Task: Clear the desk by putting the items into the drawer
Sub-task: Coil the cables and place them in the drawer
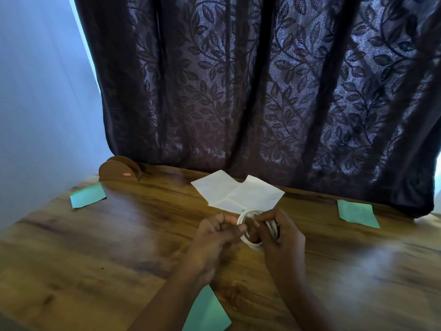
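Clasped the coiled white cable ring (250,244) in the right grip (284,237), pinched its left rim with the left grip (214,235), above the wooden surface's (119,235) middle.

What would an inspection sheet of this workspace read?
Surface: wooden desk, glossy.
Job's things: white papers overlapping at the back; green left note, right note, near note; drawer not in view.
Clutter: brown holder, back left corner.
Grips: left grip pinches the cable; right grip holds its coil.
Cables: one white cable, coiled, between both grips.
Surroundings: dark leaf-patterned curtain behind; pale wall at left.
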